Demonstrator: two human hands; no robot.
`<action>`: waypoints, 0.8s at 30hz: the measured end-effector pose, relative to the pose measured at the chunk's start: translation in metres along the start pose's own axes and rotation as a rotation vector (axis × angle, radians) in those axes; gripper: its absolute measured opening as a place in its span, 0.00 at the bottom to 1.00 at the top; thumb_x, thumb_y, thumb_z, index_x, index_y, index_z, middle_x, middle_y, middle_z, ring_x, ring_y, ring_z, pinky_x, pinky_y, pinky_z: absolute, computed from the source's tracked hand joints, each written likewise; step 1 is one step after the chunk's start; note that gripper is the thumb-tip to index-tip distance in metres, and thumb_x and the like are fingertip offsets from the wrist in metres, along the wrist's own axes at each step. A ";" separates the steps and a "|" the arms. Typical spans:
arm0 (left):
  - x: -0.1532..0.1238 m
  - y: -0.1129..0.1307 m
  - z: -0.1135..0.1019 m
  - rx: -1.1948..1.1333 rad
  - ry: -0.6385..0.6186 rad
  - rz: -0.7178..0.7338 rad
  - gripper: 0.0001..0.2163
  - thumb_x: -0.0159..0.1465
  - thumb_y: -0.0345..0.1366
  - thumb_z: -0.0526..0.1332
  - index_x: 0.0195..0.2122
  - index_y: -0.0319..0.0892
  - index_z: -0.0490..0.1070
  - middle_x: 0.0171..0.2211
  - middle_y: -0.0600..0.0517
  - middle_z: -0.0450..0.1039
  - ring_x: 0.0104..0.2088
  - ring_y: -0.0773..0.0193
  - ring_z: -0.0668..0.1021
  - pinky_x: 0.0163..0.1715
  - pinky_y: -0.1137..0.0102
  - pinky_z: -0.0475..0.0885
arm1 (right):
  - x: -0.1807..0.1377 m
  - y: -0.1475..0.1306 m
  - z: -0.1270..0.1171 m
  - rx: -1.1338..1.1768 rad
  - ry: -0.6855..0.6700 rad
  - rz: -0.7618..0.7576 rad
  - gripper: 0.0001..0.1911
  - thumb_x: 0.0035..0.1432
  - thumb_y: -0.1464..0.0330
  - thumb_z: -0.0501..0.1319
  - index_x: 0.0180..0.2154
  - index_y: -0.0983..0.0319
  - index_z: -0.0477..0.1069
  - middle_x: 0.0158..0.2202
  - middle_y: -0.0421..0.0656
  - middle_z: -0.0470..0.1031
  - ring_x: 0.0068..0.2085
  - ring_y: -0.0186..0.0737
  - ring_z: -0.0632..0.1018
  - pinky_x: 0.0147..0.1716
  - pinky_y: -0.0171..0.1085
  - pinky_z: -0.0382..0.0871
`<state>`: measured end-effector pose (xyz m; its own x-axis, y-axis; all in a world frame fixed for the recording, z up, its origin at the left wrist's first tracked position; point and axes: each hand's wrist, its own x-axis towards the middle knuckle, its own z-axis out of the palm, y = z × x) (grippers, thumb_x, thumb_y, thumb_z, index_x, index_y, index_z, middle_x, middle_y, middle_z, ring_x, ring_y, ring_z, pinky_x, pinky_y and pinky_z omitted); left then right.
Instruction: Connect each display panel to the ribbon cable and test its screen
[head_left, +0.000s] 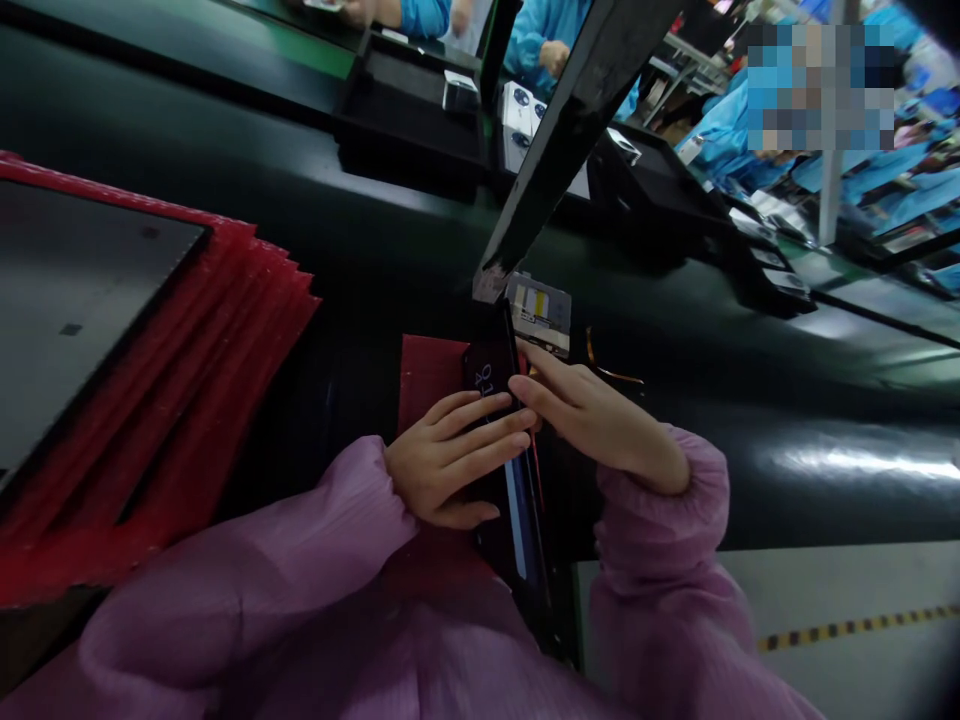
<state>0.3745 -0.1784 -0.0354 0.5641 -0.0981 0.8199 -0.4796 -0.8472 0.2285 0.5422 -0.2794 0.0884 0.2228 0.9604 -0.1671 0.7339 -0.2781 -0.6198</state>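
Note:
A black tablet (pixel 489 362) with lit digits on its dark face lies at the middle of the bench, partly over a red sheet (pixel 427 370). A pale blue strip shows lower on it. My left hand (pixel 450 460) rests across its face, fingers stretched out and slightly apart. At the tablet's right edge is my right hand (pixel 574 405), with thumb and fingers closed about that edge; the fingertips beneath are partly hidden. Just beyond the right fingertips sits a small grey case (pixel 541 312) with a yellow mark.
Stacked red padded sleeves (pixel 225 340) and a grey panel (pixel 82 310) stand at left. A dark metal post (pixel 577 130) slants down near the tablet. Across the bench are black trays (pixel 412 105) and white boxes (pixel 517 115). People in blue sleeves (pixel 529 45) work beyond.

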 end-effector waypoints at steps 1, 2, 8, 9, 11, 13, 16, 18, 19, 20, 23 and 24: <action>0.000 0.000 0.000 -0.013 0.008 0.002 0.35 0.69 0.49 0.52 0.70 0.33 0.45 0.62 0.37 0.66 0.68 0.49 0.59 0.65 0.53 0.57 | -0.002 -0.004 0.003 -0.014 0.017 -0.003 0.24 0.67 0.60 0.52 0.62 0.61 0.62 0.26 0.39 0.74 0.30 0.42 0.77 0.34 0.42 0.70; 0.000 -0.001 0.001 -0.032 0.024 0.003 0.35 0.69 0.49 0.52 0.70 0.33 0.44 0.63 0.37 0.63 0.68 0.50 0.58 0.65 0.53 0.58 | -0.002 -0.006 0.005 -0.019 0.044 -0.004 0.21 0.67 0.63 0.52 0.59 0.61 0.66 0.24 0.38 0.73 0.28 0.41 0.77 0.33 0.42 0.70; -0.008 -0.010 0.003 -0.239 0.238 -0.330 0.34 0.69 0.48 0.52 0.71 0.42 0.42 0.72 0.41 0.41 0.70 0.48 0.52 0.66 0.50 0.56 | 0.004 0.008 0.000 0.088 0.099 0.112 0.17 0.60 0.74 0.54 0.49 0.59 0.71 0.15 0.31 0.65 0.16 0.35 0.69 0.19 0.36 0.63; -0.010 -0.012 0.004 -0.273 0.289 -0.437 0.32 0.69 0.47 0.52 0.71 0.45 0.43 0.71 0.43 0.43 0.70 0.49 0.53 0.66 0.49 0.55 | 0.004 0.013 -0.002 0.142 0.082 0.143 0.17 0.59 0.74 0.55 0.50 0.60 0.71 0.16 0.32 0.66 0.16 0.35 0.69 0.17 0.35 0.62; -0.012 -0.018 0.005 -0.343 0.419 -0.686 0.28 0.70 0.48 0.51 0.69 0.49 0.49 0.70 0.45 0.47 0.70 0.51 0.55 0.67 0.51 0.54 | 0.004 0.023 -0.005 0.282 0.063 0.183 0.17 0.58 0.73 0.56 0.50 0.60 0.71 0.18 0.33 0.69 0.16 0.34 0.70 0.16 0.34 0.62; -0.010 -0.023 0.005 -0.440 0.572 -0.955 0.26 0.70 0.51 0.51 0.67 0.50 0.54 0.69 0.46 0.50 0.69 0.54 0.56 0.68 0.53 0.52 | 0.002 0.030 -0.008 0.442 0.101 0.196 0.17 0.58 0.72 0.58 0.50 0.59 0.71 0.21 0.34 0.72 0.18 0.34 0.71 0.17 0.33 0.64; -0.001 -0.028 -0.002 -0.754 0.672 -1.219 0.30 0.66 0.60 0.50 0.62 0.48 0.61 0.66 0.45 0.58 0.68 0.53 0.60 0.68 0.54 0.54 | -0.001 0.031 -0.012 0.666 0.225 0.159 0.16 0.58 0.70 0.60 0.49 0.59 0.72 0.25 0.35 0.73 0.22 0.32 0.72 0.20 0.31 0.66; 0.008 -0.025 -0.010 -1.077 0.526 -1.268 0.34 0.64 0.65 0.43 0.57 0.45 0.67 0.61 0.44 0.67 0.65 0.49 0.66 0.64 0.50 0.62 | 0.001 0.027 -0.012 0.773 0.274 0.115 0.15 0.57 0.69 0.61 0.48 0.58 0.72 0.27 0.36 0.73 0.24 0.31 0.72 0.21 0.30 0.67; 0.012 -0.022 -0.015 -1.229 0.422 -1.273 0.37 0.63 0.67 0.39 0.54 0.44 0.70 0.57 0.43 0.71 0.63 0.47 0.68 0.61 0.48 0.65 | 0.003 0.025 -0.012 0.805 0.274 0.098 0.15 0.57 0.69 0.61 0.47 0.58 0.72 0.28 0.36 0.73 0.24 0.31 0.72 0.21 0.31 0.67; 0.016 -0.019 -0.019 -1.348 0.339 -1.275 0.40 0.62 0.69 0.35 0.51 0.43 0.72 0.54 0.42 0.73 0.61 0.45 0.71 0.58 0.47 0.68 | 0.006 0.022 -0.010 0.826 0.264 0.084 0.15 0.57 0.68 0.62 0.47 0.58 0.72 0.28 0.36 0.73 0.25 0.31 0.72 0.22 0.31 0.67; 0.022 -0.009 -0.029 -1.466 0.295 -1.288 0.44 0.59 0.71 0.32 0.51 0.43 0.73 0.50 0.41 0.76 0.57 0.41 0.74 0.54 0.44 0.70 | 0.017 0.017 -0.006 0.825 0.209 0.059 0.15 0.58 0.67 0.62 0.48 0.57 0.71 0.27 0.36 0.71 0.25 0.32 0.72 0.22 0.32 0.69; 0.022 -0.008 -0.031 -1.449 0.312 -1.297 0.44 0.59 0.72 0.33 0.52 0.43 0.72 0.51 0.41 0.76 0.56 0.41 0.74 0.54 0.43 0.70 | 0.020 0.017 -0.005 0.798 0.194 0.053 0.15 0.59 0.67 0.61 0.49 0.56 0.71 0.27 0.36 0.71 0.25 0.32 0.72 0.23 0.32 0.69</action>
<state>0.3695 -0.1575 -0.0032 0.9273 0.3410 -0.1546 -0.1326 0.6853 0.7161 0.5622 -0.2654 0.0785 0.4053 0.9061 -0.1216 0.0588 -0.1586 -0.9856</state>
